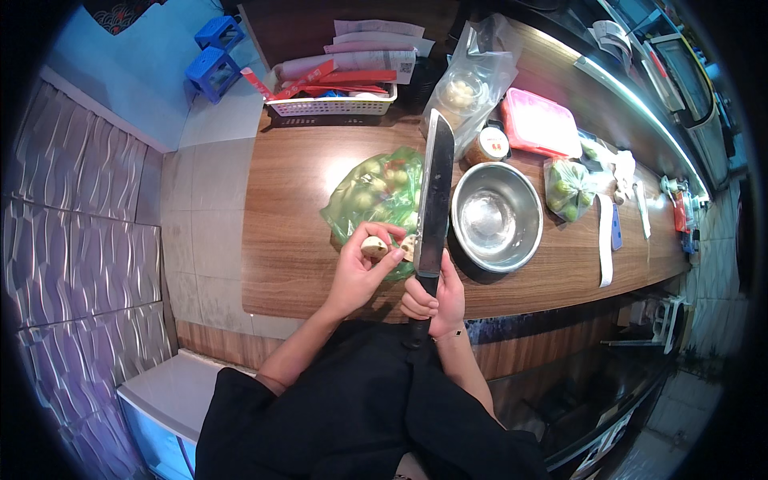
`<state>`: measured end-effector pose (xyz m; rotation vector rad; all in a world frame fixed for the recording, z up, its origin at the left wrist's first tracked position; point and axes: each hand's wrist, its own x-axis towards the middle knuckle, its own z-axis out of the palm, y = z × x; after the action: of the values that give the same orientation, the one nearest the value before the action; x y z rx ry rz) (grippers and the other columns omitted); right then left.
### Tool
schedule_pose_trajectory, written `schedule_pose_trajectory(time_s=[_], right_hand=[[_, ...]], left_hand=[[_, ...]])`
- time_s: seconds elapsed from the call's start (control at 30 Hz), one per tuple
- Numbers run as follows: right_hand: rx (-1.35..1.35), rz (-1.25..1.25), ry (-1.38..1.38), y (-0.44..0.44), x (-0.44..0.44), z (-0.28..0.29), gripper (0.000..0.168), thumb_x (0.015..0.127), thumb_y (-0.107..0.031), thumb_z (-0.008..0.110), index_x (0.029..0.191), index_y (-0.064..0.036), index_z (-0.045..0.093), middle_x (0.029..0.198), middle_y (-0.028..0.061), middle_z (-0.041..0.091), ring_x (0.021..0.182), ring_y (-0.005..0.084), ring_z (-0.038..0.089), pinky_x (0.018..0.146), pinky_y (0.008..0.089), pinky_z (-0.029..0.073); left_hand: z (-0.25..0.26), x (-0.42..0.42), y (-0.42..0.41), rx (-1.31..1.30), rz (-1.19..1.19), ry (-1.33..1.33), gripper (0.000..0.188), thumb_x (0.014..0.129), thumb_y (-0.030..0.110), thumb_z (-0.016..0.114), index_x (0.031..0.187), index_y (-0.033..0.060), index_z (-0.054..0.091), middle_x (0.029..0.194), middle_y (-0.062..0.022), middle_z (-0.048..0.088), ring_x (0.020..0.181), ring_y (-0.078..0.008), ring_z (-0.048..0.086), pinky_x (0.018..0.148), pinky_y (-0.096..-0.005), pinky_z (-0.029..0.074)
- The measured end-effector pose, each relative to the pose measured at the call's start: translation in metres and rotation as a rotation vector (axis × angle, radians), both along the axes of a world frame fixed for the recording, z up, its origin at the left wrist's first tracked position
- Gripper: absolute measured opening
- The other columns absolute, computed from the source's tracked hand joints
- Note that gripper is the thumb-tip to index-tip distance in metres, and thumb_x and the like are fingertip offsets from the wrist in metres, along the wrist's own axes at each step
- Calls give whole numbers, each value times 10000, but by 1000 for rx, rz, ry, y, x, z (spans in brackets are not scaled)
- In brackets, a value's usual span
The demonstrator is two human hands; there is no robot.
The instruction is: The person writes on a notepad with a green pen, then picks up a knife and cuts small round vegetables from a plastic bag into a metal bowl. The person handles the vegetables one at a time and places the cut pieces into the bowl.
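My left hand holds a pale cut piece of produce that has dark spots on its face. Another pale cut piece shows between my left fingers and the blade; which hand bears it, I cannot tell. My right hand grips the black handle of a large knife, its broad blade pointing away from me. Behind the hands lies a green plastic bag of round pale-green produce. Just right of the knife stands a steel bowl with nothing seen inside.
A white plastic basket with papers and red packets stands at the back. Right of it are a clear bag, a lidded jar and a pink container. A bag of green fruit, a paper strip and a blue phone-like object lie right.
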<state>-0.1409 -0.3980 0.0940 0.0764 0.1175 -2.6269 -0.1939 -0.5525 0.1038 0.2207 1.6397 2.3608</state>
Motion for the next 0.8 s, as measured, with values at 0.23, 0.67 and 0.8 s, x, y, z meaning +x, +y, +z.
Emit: schedule_pose_trajectory(time_s=[0.23,0.67,0.8], right_hand=[[-104,14,5,4,2,-6,630,1033,-548,183,1348,-90,479,528,-28,342,392,59,304,400,205,285],[-32,116,-14,-2,8,-14,615,1032,-554,175,1286,-115,524,539,-10,359,424,74,316,420,204,298],[78,195,-85,-9,12,-17,559,1039,-537,176,1186,-148,550,530,-10,347,416,78,304,401,203,280]], left_hand=[[-2,-3,-3,28,-70,-8,152,926,-5,608,978,46,475,1202,-172,610,1047,-135,597,872,-271,513],[-10,3,-18,7,-110,-64,237,871,-26,676,987,53,485,1195,-145,591,960,-89,588,837,-252,527],[-28,9,-34,-7,-141,-100,283,837,-15,726,979,68,495,1192,-129,589,952,-59,563,801,-236,520]])
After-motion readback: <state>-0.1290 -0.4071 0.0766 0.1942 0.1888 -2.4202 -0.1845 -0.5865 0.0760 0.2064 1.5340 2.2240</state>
